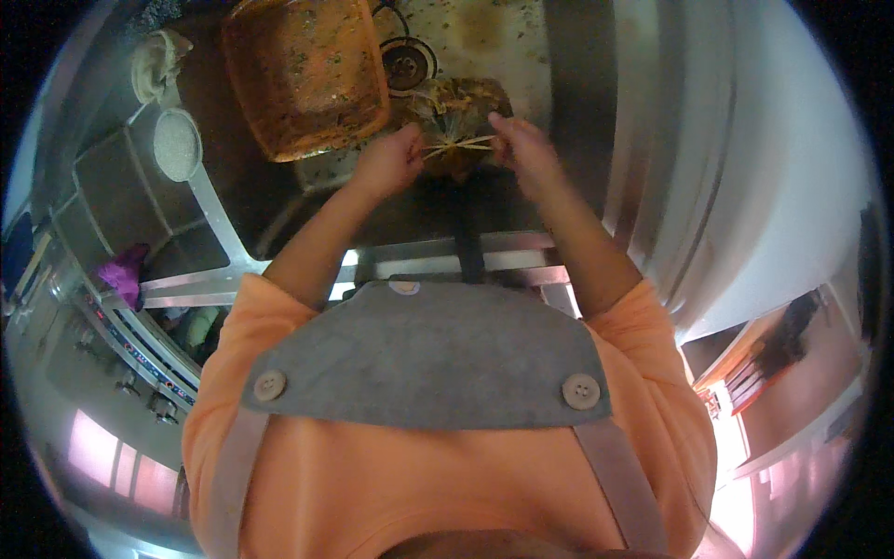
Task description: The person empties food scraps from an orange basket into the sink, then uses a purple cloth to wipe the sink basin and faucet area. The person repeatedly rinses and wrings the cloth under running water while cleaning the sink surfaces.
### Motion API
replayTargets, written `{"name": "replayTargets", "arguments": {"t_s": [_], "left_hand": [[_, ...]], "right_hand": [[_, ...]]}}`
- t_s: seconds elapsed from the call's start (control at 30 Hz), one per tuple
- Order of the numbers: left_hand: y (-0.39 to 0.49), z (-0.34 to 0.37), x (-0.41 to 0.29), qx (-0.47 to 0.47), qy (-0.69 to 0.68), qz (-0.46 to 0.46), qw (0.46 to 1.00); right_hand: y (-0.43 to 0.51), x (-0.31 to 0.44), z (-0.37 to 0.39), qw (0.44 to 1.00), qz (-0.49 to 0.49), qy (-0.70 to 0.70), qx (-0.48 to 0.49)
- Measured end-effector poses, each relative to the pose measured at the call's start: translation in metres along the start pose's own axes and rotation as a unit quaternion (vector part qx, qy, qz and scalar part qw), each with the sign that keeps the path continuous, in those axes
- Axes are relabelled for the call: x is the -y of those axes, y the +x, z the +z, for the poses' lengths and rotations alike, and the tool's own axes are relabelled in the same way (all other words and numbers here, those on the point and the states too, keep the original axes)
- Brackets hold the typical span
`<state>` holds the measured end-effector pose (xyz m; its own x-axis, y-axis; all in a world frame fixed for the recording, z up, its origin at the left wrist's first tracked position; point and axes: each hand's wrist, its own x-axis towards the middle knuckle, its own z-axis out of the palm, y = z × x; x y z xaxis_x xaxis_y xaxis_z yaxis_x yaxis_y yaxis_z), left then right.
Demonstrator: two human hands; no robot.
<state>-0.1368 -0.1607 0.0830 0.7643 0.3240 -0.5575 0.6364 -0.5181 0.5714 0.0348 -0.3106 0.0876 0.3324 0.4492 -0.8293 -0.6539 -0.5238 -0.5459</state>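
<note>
My left hand (392, 159) and my right hand (529, 155) are over a steel sink (520, 42). Pinched in each is one end of a pale, thin tie (450, 145), pulled taut between them. The tie crosses at the gathered neck of a clear plastic bag (464, 98). Dark, yellowish contents show through the bag, but what they are cannot be made out. Beyond my left hand, an orange, wet-looking plastic tub (307, 77) stands tilted, with green bits stuck to its inside.
A round drain (405, 66) lies between tub and bag. On the divider to the left sit a round white-topped container (177, 145) and a crumpled pale cloth (159, 63). A purple cloth (124, 274) hangs near a second basin (119, 182). The sink's front rim (447, 255) runs before my apron.
</note>
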Motion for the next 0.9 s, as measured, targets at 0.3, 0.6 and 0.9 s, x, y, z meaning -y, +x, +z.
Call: {"name": "replayTargets", "arguments": {"t_s": [0.3,0.6,0.9], "left_hand": [[-0.027,-0.012,0.005,-0.044,0.031,-0.082,0.995],[-0.055,-0.031,-0.031,0.053,-0.551,0.064,0.831],[-0.095,-0.087,-0.13,-0.117,-0.436,0.234,0.861]], "right_hand": [[0.038,-0.021,-0.001,0.992,0.065,0.099,-0.052],[-0.068,0.03,0.047,0.974,-0.146,-0.169,0.039],[-0.178,0.093,0.07,0.97,-0.236,-0.04,0.027]]}}
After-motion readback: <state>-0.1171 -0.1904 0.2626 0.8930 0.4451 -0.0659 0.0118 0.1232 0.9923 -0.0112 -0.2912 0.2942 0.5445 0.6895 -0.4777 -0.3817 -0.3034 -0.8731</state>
